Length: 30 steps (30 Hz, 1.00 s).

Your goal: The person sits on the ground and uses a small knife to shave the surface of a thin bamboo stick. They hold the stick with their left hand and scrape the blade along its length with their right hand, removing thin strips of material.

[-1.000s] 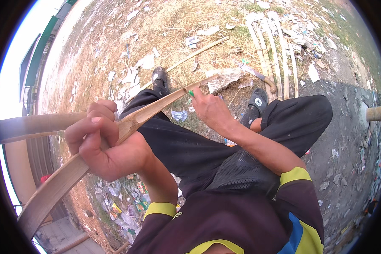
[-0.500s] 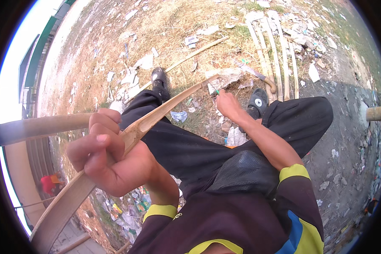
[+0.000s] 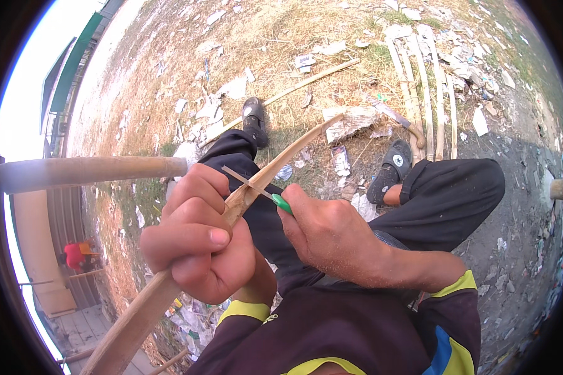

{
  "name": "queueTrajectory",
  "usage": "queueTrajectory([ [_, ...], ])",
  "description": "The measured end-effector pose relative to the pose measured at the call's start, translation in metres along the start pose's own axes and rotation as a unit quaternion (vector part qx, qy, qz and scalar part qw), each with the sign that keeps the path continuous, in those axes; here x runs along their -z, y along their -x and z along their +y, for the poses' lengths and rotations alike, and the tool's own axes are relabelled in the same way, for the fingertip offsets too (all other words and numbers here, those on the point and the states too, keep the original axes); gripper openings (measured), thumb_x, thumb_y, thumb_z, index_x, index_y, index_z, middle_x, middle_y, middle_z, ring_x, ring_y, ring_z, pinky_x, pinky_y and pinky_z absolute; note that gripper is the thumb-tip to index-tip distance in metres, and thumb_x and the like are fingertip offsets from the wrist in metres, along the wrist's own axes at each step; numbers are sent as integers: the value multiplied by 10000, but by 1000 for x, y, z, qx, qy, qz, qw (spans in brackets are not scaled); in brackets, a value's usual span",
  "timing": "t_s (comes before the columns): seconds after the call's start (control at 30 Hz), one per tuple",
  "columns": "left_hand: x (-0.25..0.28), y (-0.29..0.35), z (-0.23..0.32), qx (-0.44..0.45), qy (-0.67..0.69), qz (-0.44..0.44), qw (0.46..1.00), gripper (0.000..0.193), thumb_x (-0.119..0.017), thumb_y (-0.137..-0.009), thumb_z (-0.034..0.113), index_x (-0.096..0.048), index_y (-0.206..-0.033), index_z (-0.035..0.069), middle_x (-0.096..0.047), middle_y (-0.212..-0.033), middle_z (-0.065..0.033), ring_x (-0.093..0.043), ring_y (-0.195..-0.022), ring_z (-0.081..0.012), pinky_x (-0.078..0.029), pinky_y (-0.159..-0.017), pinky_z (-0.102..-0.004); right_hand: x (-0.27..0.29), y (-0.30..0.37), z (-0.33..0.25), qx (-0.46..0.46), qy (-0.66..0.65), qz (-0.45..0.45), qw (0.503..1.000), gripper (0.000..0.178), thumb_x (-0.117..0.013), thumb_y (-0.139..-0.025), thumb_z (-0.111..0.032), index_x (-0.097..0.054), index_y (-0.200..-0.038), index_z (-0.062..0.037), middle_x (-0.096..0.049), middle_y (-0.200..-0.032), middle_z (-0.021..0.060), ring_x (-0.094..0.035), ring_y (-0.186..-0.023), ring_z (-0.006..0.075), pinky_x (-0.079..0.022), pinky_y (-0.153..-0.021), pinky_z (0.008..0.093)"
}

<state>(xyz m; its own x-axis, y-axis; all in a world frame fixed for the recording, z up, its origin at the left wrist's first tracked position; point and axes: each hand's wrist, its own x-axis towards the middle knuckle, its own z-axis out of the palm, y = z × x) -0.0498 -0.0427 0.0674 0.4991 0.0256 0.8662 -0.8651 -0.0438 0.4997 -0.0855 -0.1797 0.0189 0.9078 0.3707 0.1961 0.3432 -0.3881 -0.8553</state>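
Note:
My left hand (image 3: pixel 200 234) is closed round a long split bamboo strip (image 3: pixel 128 325), which runs from the lower left up to a narrow tip near the middle. In my right hand (image 3: pixel 338 237) is a small knife (image 3: pixel 282 203) with a green handle, gripped in closed fingers. Its thin blade lies across the bamboo strip just beyond my left fingers, touching or very close to a notched, darker spot. Most of the knife's handle is hidden in my right hand.
A round bamboo pole (image 3: pixel 87 174) juts in from the left beside my left hand. Several bamboo strips (image 3: pixel 426 94) lie on the ground at the far right, near a blade with a curved wooden handle (image 3: pixel 413 132). A person in red (image 3: pixel 76 255) is at far left. Litter covers the dry grass.
My right hand has come back from near the bamboo strip's tip to close beside my left hand, bringing the knife onto the strip. My left hand keeps its grip. The view has shifted slightly.

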Motion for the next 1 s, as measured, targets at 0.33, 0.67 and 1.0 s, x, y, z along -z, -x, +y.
queueTrajectory([
  [0.33,-6,-1,1,-20,-3,-6,1000,114,-417,-835,139,-466,-752,78,-259,-433,19,-187,-480,-99,-231,-516,-333,-5,6,14,-38,34,8,999,160,-561,-913,-118,-446,-915,-8,-517,-504,195,-579,-497,406,-453,-454,485],
  [0.67,-5,2,2,-3,-22,81,996,128,-406,-796,130,-501,-773,48,-264,-436,20,-207,-473,-88,-266,-548,-330,-34,-1,41,-7,50,65,997,162,-550,-917,-125,-444,-931,-3,-552,-559,189,-588,-509,384,-453,-448,470],
  [1.0,-6,-4,-2,-1,-22,106,994,134,-403,-779,127,-501,-753,40,-266,-438,14,-225,-447,-89,-284,-527,-316,-38,-8,57,-5,82,79,994,170,-547,-917,-137,-440,-940,-6,-559,-545,196,-598,-514,396,-474,-463,480],
])
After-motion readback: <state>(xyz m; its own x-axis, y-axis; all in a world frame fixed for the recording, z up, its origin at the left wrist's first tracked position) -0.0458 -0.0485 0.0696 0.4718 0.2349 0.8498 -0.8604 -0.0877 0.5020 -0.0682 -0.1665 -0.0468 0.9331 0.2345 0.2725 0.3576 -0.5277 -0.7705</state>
